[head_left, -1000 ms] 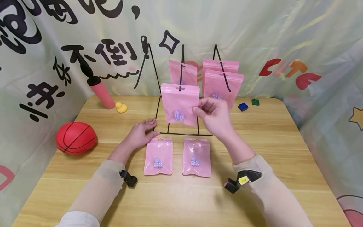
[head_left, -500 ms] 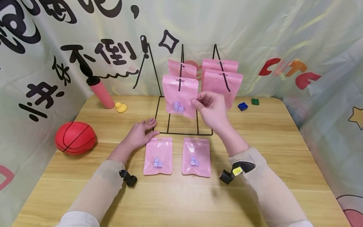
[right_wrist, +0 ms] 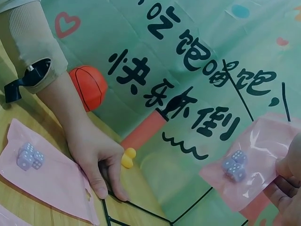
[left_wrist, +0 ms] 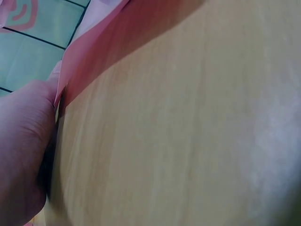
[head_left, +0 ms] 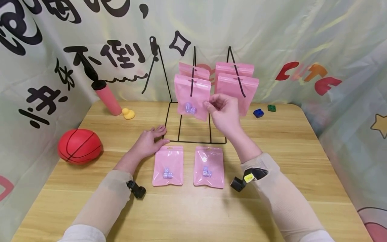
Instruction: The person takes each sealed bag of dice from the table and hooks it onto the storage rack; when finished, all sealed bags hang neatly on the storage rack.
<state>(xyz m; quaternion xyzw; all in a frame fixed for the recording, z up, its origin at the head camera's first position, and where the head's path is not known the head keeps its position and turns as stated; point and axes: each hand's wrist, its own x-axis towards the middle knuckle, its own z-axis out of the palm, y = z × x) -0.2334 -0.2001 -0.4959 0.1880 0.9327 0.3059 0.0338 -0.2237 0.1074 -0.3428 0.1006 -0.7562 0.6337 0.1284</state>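
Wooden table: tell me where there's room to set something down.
Bare table shows between the left sleeve and right sleeve, nearer than the flat bags, and right of the right sleeve, in front of the blue block. Crowded: around the black rack, with hanging bags, left hand and right hand.

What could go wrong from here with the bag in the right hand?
The held bag may slide off the front of the middle hook if the right hand pulls it forward.

The rack base might shift if the left hand, at its front-left corner, comes away during a push.

The right hand could knock the front bag on the right hook, which hangs close by.
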